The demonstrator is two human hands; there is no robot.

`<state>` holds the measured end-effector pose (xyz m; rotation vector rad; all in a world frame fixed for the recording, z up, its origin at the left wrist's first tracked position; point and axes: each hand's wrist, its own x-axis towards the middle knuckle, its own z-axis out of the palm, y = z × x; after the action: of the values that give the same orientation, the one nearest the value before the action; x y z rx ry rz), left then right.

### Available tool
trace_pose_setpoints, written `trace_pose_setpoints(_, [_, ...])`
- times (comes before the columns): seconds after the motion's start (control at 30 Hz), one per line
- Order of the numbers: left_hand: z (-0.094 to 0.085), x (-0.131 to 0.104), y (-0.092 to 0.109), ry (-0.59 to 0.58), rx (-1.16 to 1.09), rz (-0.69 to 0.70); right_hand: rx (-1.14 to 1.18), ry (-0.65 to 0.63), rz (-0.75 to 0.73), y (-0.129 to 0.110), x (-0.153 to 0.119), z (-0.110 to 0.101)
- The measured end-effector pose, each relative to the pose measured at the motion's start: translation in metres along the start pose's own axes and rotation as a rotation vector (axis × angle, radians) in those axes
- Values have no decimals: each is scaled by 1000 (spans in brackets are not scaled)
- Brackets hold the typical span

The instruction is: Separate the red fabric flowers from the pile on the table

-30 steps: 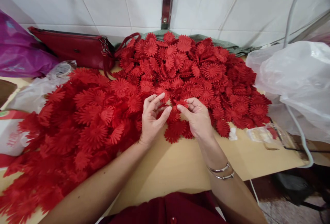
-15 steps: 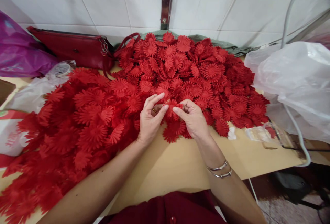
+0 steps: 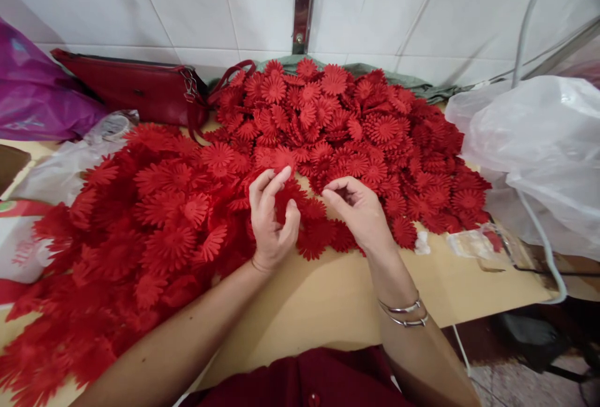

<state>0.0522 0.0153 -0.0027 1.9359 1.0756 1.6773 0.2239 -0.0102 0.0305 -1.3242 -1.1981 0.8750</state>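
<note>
Over the inner edge of the red flower heap (image 3: 169, 244), my left hand (image 3: 274, 226) has its thumb and fingers spread apart. Red petals show behind and between those fingers, with no clear grip on them. To the right, my right hand (image 3: 359, 213) is closed in a pinch, thumb against forefinger; anything between the tips is too small to make out. Loose red flowers (image 3: 316, 238) lie between and just below the hands. Behind them rises a second heap of stacked red flower pieces (image 3: 384, 129).
A red handbag (image 3: 126, 88) rests against the tiled wall, beside a purple bag (image 3: 40, 94). White plastic bags (image 3: 539, 144) bulge at the right, near a pale cable (image 3: 544, 244). The wooden table (image 3: 300, 307) ends near the person's body.
My hands have moved apart and the flower piece between them is no longer there. My left fingers have spread from their pinch; my right hand has shifted slightly right.
</note>
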Motion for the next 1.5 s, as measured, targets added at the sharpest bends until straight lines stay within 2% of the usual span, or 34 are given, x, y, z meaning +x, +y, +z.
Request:
trace_pose_setpoints(0.13, [-3, -5, 16, -159, -189, 31, -72, 201, -24, 4, 4, -6])
trace_pose_setpoints(0.27, [-4, -8, 39, -412, -324, 71, -9, 446, -110, 4, 8, -17])
trace_pose_setpoints(0.37, [0, -12, 49, -630, -397, -4, 21, 667, -207, 4, 12, -27])
trace_pose_setpoints(0.43, [5, -15, 49, -740, -394, -44, 5, 730, -235, 5, 15, -32])
trace_pose_setpoints(0.47, [7, -17, 48, -755, -373, -57, -3, 728, -236, 6, 16, -34])
trace_pose_setpoints(0.53, [9, -18, 43, -705, -311, -86, -3, 674, -219, 7, 16, -33])
trace_pose_setpoints(0.67, [9, -15, 31, -519, -266, -184, -43, 504, -170, 7, 13, -28])
trace_pose_setpoints(0.73, [8, -13, 25, -418, -286, -240, -108, 355, -122, 6, 10, -27])
trace_pose_setpoints(0.9, [9, -10, 8, -211, -309, -380, -281, -115, 15, 13, 2, -23])
trace_pose_setpoints(1.03, [10, -7, -1, -138, -303, -425, -558, -293, -14, 18, -1, -20])
trace_pose_setpoints(1.13, [8, -5, -5, -77, -192, -380, -652, -301, -51, 15, -1, -26])
trace_pose_setpoints(1.3, [6, -5, -5, 5, -88, -344, -744, -135, -193, 8, 0, -34])
trace_pose_setpoints(1.43, [6, -10, 8, -64, -184, -332, -838, -78, -273, 7, 0, -26])
trace_pose_setpoints(1.5, [5, -13, 18, -105, -267, -315, -767, 20, -300, 5, 1, -20])
